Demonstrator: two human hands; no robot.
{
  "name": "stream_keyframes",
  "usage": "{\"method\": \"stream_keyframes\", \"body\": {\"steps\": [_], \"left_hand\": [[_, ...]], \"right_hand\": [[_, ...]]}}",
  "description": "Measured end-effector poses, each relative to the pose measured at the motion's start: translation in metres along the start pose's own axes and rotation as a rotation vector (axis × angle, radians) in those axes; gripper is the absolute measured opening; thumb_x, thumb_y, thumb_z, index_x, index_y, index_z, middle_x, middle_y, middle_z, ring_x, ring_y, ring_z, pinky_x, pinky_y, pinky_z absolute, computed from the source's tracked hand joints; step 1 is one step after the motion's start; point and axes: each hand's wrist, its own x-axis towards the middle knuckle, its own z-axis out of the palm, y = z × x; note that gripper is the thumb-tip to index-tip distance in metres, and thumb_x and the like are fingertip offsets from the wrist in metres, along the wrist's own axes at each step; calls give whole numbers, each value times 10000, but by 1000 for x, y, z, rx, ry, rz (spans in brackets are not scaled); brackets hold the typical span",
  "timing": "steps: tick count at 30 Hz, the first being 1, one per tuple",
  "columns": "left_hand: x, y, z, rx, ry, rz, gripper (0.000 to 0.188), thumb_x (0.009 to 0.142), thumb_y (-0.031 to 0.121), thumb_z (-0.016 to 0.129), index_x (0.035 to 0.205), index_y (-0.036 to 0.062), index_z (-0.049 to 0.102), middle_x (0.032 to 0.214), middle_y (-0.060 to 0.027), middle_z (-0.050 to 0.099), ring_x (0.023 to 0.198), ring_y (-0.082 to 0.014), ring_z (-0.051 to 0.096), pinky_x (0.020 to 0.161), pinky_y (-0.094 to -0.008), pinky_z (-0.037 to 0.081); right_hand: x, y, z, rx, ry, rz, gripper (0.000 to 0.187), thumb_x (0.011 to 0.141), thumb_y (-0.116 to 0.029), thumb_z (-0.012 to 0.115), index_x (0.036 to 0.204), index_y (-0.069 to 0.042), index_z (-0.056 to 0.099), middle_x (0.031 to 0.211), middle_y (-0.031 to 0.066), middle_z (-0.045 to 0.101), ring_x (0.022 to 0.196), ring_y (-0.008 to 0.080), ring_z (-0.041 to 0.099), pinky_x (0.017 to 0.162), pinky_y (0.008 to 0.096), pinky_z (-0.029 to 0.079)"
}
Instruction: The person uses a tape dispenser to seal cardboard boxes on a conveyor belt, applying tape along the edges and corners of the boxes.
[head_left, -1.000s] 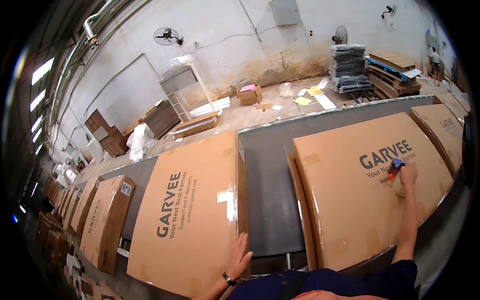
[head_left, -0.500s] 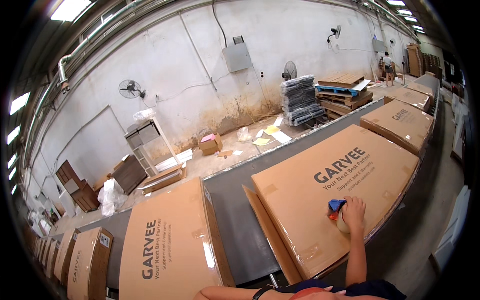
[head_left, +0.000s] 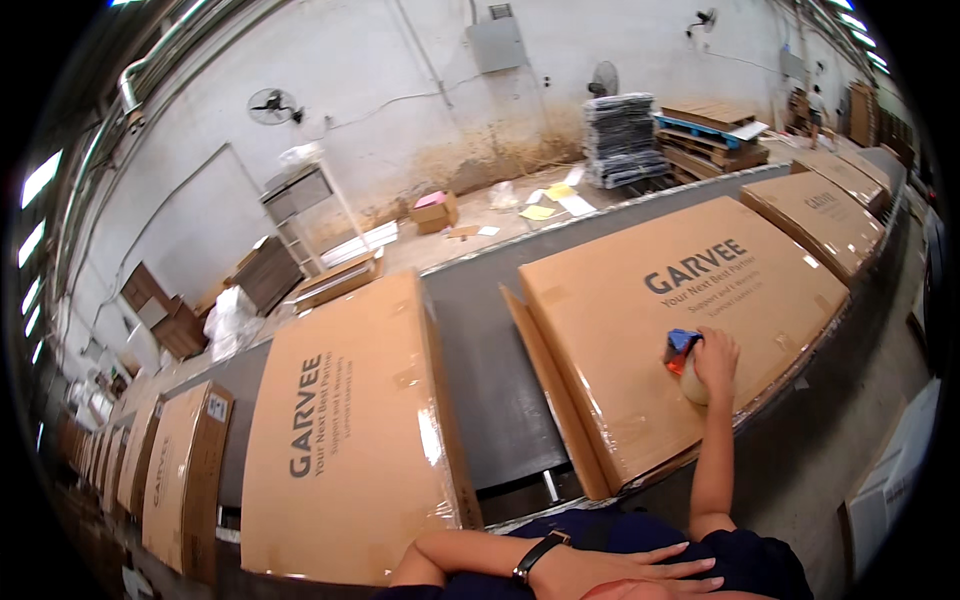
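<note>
My right hand is closed around a blue and red tape dispenser with a roll of tan tape. It rests on the top of a large flat cardboard box, near the box's front edge. At that box's left side a cardboard flap stands open. My left hand lies flat against my dark blue clothing, its fingers stretched out and slightly apart, holding nothing. A black watch band circles that wrist.
The boxes lie on a grey conveyor. Another large box is to the left, with several smaller boxes beyond it. More boxes run off to the right. Stacked pallets and a distant person are by the wall.
The whole scene has shifted upward in view as the head tilted. My left hand and forearm show more fully now. My right hand still grips the tape dispenser on the box.
</note>
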Motion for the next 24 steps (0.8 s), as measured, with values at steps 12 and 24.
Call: {"method": "stream_keyframes", "body": {"steps": [12, 24], "left_hand": [[-192, -28, -12, 132, 722, -695, 783, 898, 612, 209, 1425, 35, 155, 1493, -152, 103, 1385, -303, 37, 1097, -440, 12], [-453, -99, -91, 575, 1184, -1437, 446, 948, 294, 382, 1278, 0, 436, 1342, -196, 404, 1271, -307, 347, 1070, -369, 251]], "right_hand": [[8, 10, 1, 18, -89, 11, 209, 813, -190, 525, 986, -115, 614, 949, 69, 605, 943, 258, 534, 837, 414, 392], [15, 2, 0, 109, -62, 23, 184, 787, -130, 547, 953, -69, 599, 914, 104, 582, 942, 286, 523, 830, 409, 392]]}}
